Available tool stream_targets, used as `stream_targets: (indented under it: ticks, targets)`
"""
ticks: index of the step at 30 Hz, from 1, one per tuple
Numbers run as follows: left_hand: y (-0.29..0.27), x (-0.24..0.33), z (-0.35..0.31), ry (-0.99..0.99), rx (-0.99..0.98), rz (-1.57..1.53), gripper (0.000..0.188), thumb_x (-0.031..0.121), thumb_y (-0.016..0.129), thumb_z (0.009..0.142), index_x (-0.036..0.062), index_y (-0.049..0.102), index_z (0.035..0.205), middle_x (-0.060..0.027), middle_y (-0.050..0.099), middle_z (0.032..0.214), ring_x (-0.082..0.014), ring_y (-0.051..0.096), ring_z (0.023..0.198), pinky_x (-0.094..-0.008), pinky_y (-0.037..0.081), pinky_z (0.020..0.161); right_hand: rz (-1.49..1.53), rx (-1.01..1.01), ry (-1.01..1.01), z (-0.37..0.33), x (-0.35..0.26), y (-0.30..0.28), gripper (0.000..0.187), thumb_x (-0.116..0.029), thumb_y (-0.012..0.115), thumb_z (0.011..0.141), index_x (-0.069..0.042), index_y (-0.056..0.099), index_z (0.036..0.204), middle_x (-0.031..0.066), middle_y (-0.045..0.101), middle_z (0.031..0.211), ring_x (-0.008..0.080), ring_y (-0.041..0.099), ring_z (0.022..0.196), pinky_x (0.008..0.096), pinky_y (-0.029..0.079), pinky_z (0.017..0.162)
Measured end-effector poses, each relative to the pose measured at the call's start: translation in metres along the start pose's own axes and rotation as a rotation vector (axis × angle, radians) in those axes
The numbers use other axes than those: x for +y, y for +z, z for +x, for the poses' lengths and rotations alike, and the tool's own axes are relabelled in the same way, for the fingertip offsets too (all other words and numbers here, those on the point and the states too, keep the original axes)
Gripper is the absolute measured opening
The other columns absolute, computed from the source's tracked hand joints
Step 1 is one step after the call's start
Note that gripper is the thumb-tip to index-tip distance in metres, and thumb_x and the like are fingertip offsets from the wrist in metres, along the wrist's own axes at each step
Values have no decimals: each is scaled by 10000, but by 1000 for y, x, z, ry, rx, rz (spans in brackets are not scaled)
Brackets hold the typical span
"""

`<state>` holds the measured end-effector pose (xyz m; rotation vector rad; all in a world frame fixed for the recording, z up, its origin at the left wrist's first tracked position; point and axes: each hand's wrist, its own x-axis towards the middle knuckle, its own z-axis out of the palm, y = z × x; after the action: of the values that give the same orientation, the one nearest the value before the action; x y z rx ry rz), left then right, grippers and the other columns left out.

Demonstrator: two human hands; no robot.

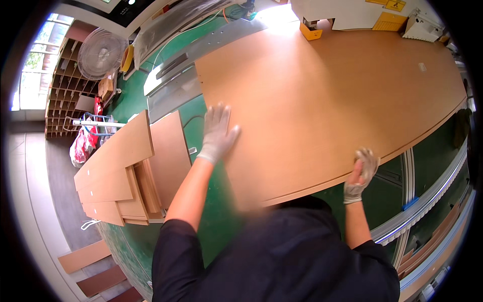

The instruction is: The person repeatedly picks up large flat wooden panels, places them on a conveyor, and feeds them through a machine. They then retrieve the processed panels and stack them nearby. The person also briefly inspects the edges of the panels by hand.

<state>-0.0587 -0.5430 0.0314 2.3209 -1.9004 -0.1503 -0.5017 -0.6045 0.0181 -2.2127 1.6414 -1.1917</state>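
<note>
A large light-brown wooden panel (pixel 297 116) lies flat in front of me, stretching to the far right. My left hand (pixel 218 131), in a pale glove, rests on the panel's left edge with its fingers spread. At the near edge, right of my body, is my right hand (pixel 363 171). Its fingers are curled in and the bare thumb shows through the glove. Whatever those fingers may hold is hidden.
Left of me stands a stack of smaller brown boards (pixel 113 173). A metal machine bed (pixel 173 90) adjoins the panel's far left. White machine housing (pixel 347 15) and a yellow bin (pixel 310 32) stand beyond it. A metal rail (pixel 427 201) curves along my right.
</note>
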Motion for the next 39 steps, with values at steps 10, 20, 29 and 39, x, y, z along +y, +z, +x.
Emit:
stream_targets:
  ticks: [10, 20, 29, 39]
  targets:
    - [40, 94, 64, -82, 111, -60, 672, 387, 525, 922, 38, 367, 1475, -195, 259, 1572, -404, 171, 1464, -504, 105, 1192, -136, 38, 149, 31, 69, -15, 228, -179, 520, 955, -74, 713, 1014, 87, 686, 1129, 280, 574, 1182, 482, 215, 1147]
    - [40, 134, 115, 103, 189, -292, 714, 438, 546, 897, 19, 381, 1451, -225, 330, 1512, -405, 251, 1421, -447, 225, 1163, -239, 46, 197, 39, 78, -5, 313, -214, 652, 893, -87, 626, 1178, 144, 546, 1359, 385, 399, 1359, 551, 218, 1126]
    - [22, 126, 88, 65, -221, -36, 544, 586, 632, 818, 50, 603, 908, -123, 690, 832, -297, 682, 787, -439, 535, 683, -134, -69, 322, -1, -15, 4, 202, -189, 622, 866, -120, 723, 1027, 151, 604, 1294, 418, 425, 1330, 556, 190, 1142]
    - [23, 126, 81, 105, -218, -38, 571, 634, 619, 805, 65, 582, 833, -128, 664, 792, -303, 678, 775, -432, 535, 676, -57, 173, 268, 38, 80, -11, 155, -73, 588, 883, -10, 694, 976, 164, 673, 1120, 349, 557, 1179, 466, 358, 1084]
